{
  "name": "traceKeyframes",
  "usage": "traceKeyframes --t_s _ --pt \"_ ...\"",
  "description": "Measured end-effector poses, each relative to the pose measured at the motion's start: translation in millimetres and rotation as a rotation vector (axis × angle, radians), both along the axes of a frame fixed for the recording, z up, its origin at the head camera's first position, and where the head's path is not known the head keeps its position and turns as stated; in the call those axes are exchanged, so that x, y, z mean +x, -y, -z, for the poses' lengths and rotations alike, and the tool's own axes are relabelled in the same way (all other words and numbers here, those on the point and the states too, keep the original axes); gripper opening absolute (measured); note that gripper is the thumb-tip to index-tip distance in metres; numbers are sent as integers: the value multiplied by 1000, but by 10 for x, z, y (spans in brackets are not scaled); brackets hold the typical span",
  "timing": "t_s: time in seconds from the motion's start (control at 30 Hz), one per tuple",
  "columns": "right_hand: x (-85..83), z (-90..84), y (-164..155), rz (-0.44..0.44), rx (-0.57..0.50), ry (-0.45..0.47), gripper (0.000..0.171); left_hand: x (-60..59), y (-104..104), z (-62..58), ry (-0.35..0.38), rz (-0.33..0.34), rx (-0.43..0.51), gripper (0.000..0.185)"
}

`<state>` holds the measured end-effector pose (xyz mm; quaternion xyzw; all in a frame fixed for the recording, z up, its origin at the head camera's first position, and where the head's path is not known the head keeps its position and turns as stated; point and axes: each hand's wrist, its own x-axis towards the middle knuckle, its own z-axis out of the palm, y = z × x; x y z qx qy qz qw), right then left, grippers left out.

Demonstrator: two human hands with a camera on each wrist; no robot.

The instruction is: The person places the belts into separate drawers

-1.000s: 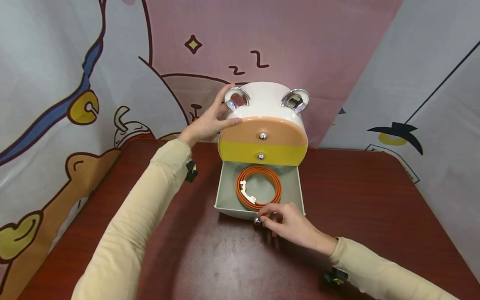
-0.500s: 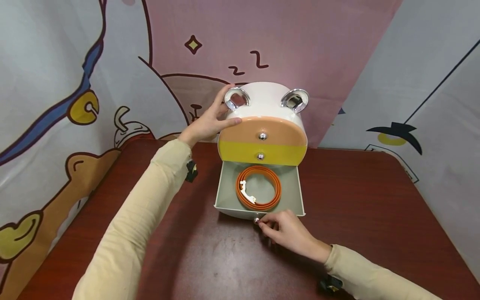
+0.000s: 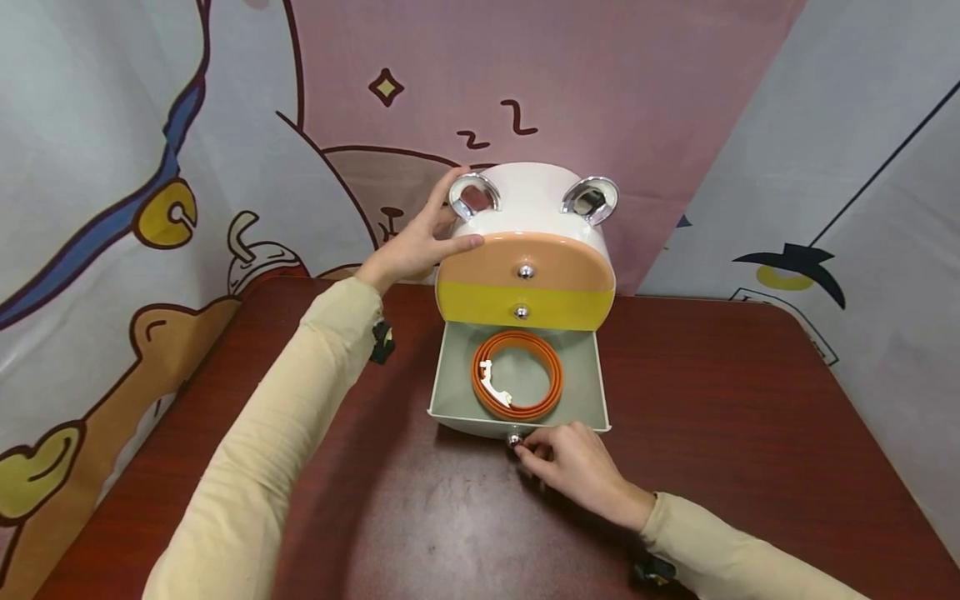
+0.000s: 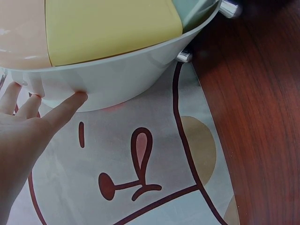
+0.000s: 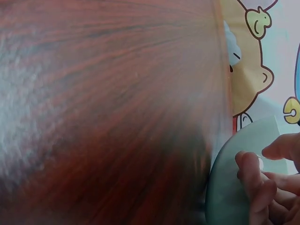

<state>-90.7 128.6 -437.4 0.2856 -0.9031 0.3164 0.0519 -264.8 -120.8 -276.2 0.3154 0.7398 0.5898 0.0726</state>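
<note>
A white rounded mini drawer cabinet (image 3: pixel 528 200) with two silver ears stands at the table's back. Its peach drawer (image 3: pixel 480 265) and yellow drawer (image 3: pixel 480 304) are closed. The grey-green bottom drawer (image 3: pixel 581 392) is pulled out and holds a coiled orange belt (image 3: pixel 556 375) with a shiny metal buckle (image 3: pixel 491 385). My left hand (image 3: pixel 420 242) rests on the cabinet's upper left side, thumb near the front rim; its fingertips (image 4: pixel 79 97) touch the white shell. With thumb and bent fingers, my right hand (image 3: pixel 581 467) pinches the bottom drawer's silver knob (image 3: pixel 514 439) from the right.
The dark red wooden table (image 3: pixel 720 400) extends to both sides of the cabinet and in front of it. A printed cartoon cloth (image 3: pixel 660 83) hangs close behind and along both sides.
My right hand has shifted slightly down and left, and its fingers have closed in on the knob. The left hand, cabinet, drawer and belt stay put.
</note>
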Motion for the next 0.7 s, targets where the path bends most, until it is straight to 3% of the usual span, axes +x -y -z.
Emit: traceKeyframes --t_s 0.23,0.7 --pt "8 32 19 26 -7 -29 10 28 3 -20 8 -24 -41 91" --pt "-1 109 52 125 12 -175 8 31 0 -24 5 -35 -59 92"
